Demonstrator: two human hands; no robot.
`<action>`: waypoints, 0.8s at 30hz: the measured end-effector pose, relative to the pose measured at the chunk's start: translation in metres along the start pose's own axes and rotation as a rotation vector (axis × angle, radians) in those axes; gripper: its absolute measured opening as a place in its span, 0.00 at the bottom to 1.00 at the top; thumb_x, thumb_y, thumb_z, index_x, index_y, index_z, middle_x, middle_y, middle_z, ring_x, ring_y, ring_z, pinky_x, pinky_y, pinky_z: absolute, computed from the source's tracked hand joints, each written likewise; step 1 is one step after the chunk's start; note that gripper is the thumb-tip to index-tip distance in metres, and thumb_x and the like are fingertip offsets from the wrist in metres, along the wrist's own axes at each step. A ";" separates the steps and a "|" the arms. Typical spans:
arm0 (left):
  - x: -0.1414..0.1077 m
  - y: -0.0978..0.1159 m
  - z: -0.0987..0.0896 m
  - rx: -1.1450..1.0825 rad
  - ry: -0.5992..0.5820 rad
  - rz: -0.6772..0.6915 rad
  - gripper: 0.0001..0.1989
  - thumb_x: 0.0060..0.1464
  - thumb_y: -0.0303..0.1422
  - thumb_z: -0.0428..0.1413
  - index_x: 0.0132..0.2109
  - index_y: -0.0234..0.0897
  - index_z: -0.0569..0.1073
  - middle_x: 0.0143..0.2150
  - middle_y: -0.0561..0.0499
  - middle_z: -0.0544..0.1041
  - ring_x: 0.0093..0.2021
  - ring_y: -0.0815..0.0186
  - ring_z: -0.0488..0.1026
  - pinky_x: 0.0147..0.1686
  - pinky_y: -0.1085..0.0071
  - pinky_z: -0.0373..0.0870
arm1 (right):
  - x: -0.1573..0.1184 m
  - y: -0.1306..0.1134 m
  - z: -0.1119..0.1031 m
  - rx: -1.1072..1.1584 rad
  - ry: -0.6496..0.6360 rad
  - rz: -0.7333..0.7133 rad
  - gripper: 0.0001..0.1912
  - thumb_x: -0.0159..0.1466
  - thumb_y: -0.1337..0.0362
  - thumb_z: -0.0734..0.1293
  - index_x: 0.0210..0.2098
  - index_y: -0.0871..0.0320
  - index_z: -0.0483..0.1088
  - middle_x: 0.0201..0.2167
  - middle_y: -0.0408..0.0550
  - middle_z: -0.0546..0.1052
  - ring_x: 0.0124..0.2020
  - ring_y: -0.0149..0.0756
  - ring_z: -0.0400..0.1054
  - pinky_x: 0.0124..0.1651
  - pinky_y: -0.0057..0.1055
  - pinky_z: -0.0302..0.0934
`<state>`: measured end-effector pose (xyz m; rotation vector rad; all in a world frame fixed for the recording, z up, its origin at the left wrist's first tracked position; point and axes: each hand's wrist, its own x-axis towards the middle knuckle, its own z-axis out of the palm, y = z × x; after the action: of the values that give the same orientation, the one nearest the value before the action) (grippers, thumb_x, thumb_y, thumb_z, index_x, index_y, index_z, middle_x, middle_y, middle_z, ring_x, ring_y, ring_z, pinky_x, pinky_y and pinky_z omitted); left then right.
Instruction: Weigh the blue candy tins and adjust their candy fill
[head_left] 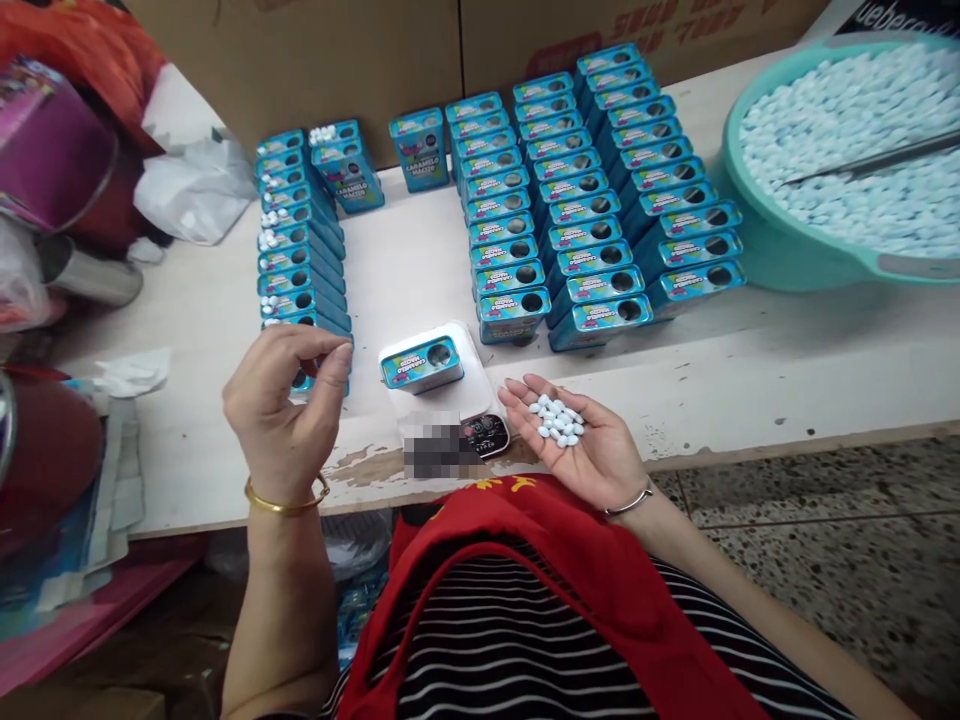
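Observation:
My left hand [289,410] is over the near end of the left row of blue candy tins [306,255], thumb and fingertips pinched together. Whether anything sits in that pinch is hidden. Palm up, my right hand [600,465] cups a small heap of pale blue oval candies [556,420] to the right of the scale. On the white scale [474,385] stands one blue tin [421,364] with a round hole in its top. Some tins in the left row have candies lying on their tops. Part of that row is covered by my left hand.
Several rows of blue tins [574,225] with round holes stand right of the middle. A turquoise basin [806,265] full of candies, with a metal tool [892,155] in it, is at the far right. Cardboard boxes [360,60] line the back; a white plastic bag [196,190] lies left.

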<state>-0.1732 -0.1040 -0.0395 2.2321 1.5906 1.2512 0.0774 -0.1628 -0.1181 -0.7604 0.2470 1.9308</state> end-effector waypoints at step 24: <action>-0.031 0.046 0.062 -0.007 -0.604 0.297 0.05 0.60 0.28 0.51 0.42 0.37 0.71 0.38 0.49 0.74 0.38 0.65 0.68 0.37 0.64 0.58 | 0.003 0.019 0.024 0.082 -0.157 0.178 0.13 0.64 0.71 0.59 0.44 0.64 0.72 0.34 0.47 0.80 0.33 0.27 0.74 0.41 0.24 0.70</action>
<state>-0.1012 -0.1282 -0.0721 2.5646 1.0554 0.5238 0.0503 -0.1589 -0.1043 -0.5450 0.3040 2.1228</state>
